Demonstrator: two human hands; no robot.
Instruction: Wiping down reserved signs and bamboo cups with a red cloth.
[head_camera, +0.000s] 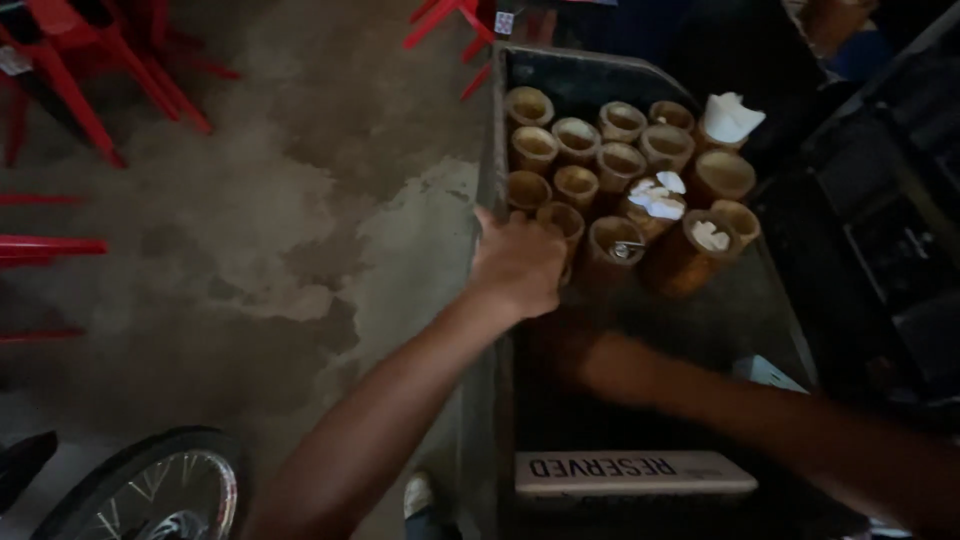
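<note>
Nearest you, a bicycle wheel (150, 490) shows at the bottom left, over the stained concrete floor (280, 230). A white oblong sign plate (635, 473) lies flat at the near end of the dark metal tray (492, 160) that carries the work.

Your left hand (518, 265) is curled over the tray's left edge, knuckles up, fingers folded around the nearest bamboo cup (562, 225) of the cluster. It looks clamped on that cup, but the fingertips are hidden behind the knuckles, so the hold cannot be confirmed as full.

Your right hand (560, 345) reaches across the shadowed near half of the tray. It is blurred and dark, and you cannot tell from this view whether it is open or closed, or what it touches.

The bamboo cups (620, 165) stand upright and packed rim to rim in the far half of the tray, from its left edge across to the right. Some hold white paper (658, 200); the tall one toward the far right corner carries a white folded wad (730, 118); one near-row cup has a small metal piece (627, 248) in its mouth.

Recommendation: the cups touch one another, so lift the gripped one straight up rather than dragging it sideways, which would likely tip its neighbours. Keep it upright. Steady the adjoining cup with your right hand if it rocks.

Beyond the tray's far edge, red chair legs (60, 80) stand on the floor.
</note>
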